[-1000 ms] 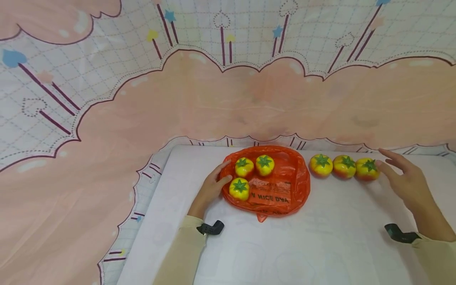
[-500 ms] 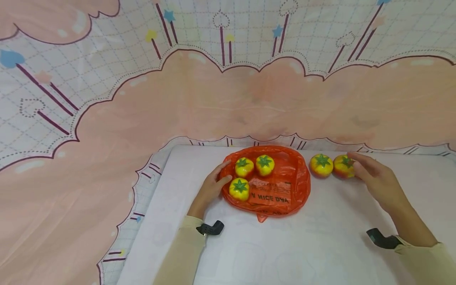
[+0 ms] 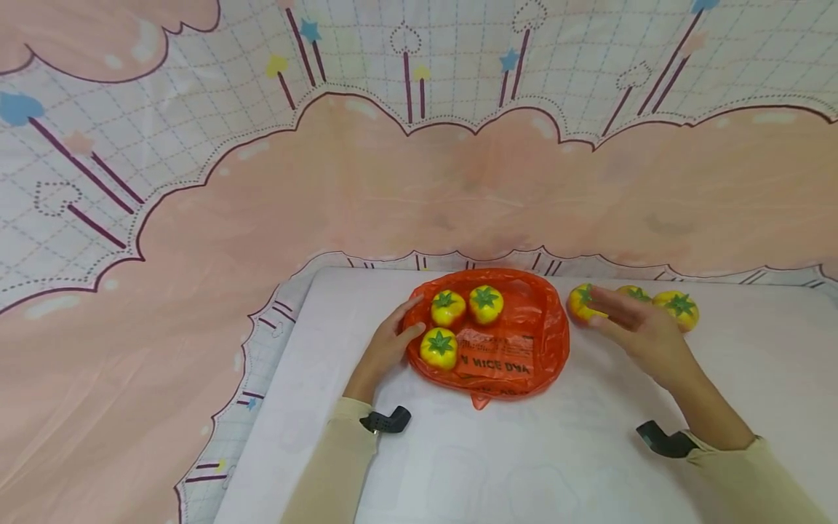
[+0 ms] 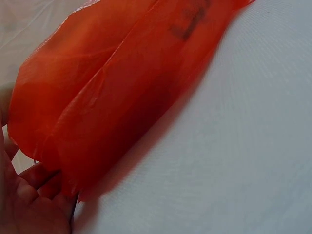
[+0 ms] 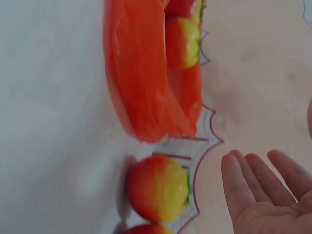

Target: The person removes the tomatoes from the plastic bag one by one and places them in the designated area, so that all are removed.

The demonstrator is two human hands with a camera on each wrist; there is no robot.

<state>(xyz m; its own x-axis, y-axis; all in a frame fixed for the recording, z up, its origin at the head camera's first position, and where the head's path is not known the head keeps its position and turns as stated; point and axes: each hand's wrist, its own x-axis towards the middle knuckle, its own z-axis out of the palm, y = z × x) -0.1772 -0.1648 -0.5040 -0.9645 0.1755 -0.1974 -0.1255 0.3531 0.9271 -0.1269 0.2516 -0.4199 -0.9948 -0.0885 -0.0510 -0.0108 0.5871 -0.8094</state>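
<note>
A red plastic bag (image 3: pixel 553 364), its mouth spread wide, lies on the white table. Inside it sit three round yellow-and-red toy fruits, including one fruit (image 3: pixel 439 348) at the near left, all with green star-shaped tops. My left hand (image 3: pixel 388 346) rests against the bag's left rim, fingers loosely bent. To the right of the bag stands a row of three more such fruits: a left fruit (image 3: pixel 583 304), a middle fruit (image 3: pixel 633 292) partly hidden, and a right fruit (image 3: pixel 677 309). My right hand (image 3: pixel 648 338) hovers over this row with straight fingers (image 5: pixel 237 183), holding nothing.
A white table (image 3: pixel 484 466) extends toward me below the bag. Behind it hangs a pink and white patterned cloth (image 3: pixel 458 182). Black wrist cameras sit on both sleeves, the left camera (image 3: pixel 386 420) and the right camera (image 3: pixel 666 439).
My right hand has moved left along the row, from the right fruit past the middle one to the left one. The fruits, the bag and my left hand stay in place.
</note>
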